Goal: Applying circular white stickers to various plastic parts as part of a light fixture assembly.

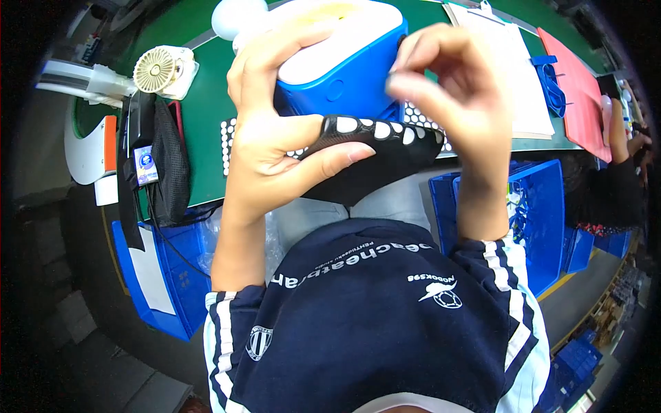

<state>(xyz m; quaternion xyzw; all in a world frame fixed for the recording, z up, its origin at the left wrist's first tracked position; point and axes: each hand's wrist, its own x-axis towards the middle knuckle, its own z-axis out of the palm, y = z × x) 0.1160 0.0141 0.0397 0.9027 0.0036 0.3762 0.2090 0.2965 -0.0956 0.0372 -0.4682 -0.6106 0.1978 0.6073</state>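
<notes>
My left hand (pixel 265 148) pinches the edge of a dark sheet (pixel 368 162) between thumb and forefinger. White oval spots line the sheet's upper edge, and it hangs over the table's near side above my lap. The other left fingers stretch over a blue container (pixel 344 89) with a white top. To its right, my right hand (pixel 461 89) is raised with thumb and forefinger drawn together; whatever lies between them is too small or blurred to make out. White-dotted material (pixel 229 141) lies on the green table (pixel 206 89), partly covered by the container and hands.
A small fan (pixel 160 70) and a black mesh pouch (pixel 171 162) are at left. Papers (pixel 527 103), blue scissors-like handles (pixel 551 86) and a red folder (pixel 575 96) lie right. Blue bins (pixel 155 275) flank my legs. Another person's arm (pixel 620 131) shows far right.
</notes>
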